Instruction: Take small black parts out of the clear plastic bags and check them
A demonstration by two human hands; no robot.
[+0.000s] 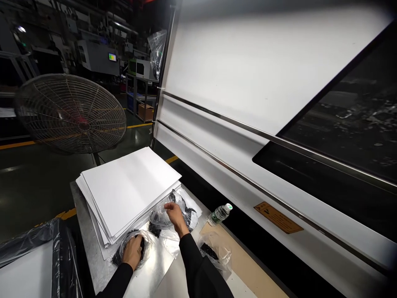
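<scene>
Two bare hands of mine work low over a grey metal desk (89,252), both sleeves black. My left hand (132,251) dips into the mouth of a crinkled, see-through plastic bag (148,245) bunched around small black pieces (118,255); its fingers curve downward, and with the tips hidden I can't tell whether they are closed on anything. My right hand (175,216) is bent at the knuckles, thumb and forefinger near each other over a glossy heap of clear bags (159,218) with dark contents. I can't tell if it pinches the film.

Behind my left hand, and to the left of the heap, lies a thick stack of flat, matte white sheets (132,188), rectangular, their edges fanned unevenly. Nearer me on the right, another loose clear bag (225,257) holds a dark, grainy clump, over a smooth tan board (248,265). A clear ribbed bottle (218,215) with a white-and-green cap stands just beyond it.

Alongside the desk slants a smooth white machine panel (235,66) with slim metal rails and an orange label (278,217). A round wire-caged fan (71,116) stands beyond the sheets.
</scene>
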